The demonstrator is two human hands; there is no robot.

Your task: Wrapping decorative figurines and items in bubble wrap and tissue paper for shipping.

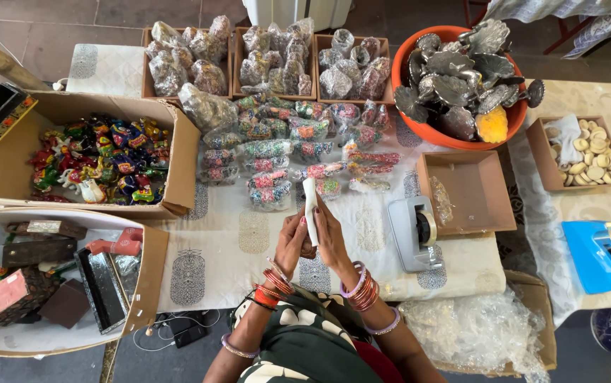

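While both hands meet over the patterned cloth [248,248] at the near edge of the table, the left hand [292,241] and the right hand [331,237] are closed together around a narrow white strip [310,202], which stands nearly upright between them with its upper end sticking out above the fingertips. Something small and dark shows between the palms, but what it is cannot be told. Bangles ring both wrists.

Just right of the hands sits a grey tape dispenser [414,230], and below it, at the table's near right corner, lies a heap of bubble wrap [475,330]. To the near left, an open carton [151,273] holds dark wooden boxes [36,252].

Beyond the hands, wrapped colourful figures [284,152] lie in rows on the cloth, with an empty brown tray [470,191] to their right. A blue tape dispenser [596,255] sits well apart on the far right. Left of the rows, a big cardboard box [185,156] is filled with bright painted toys [100,163].

Farther back, three low trays of wrapped pieces [270,60] line the table's far edge. An orange bowl [408,113] beside them is piled with silvery leaf-shaped dishes [461,71], and a small box of pale round discs [596,159] stands to its right.
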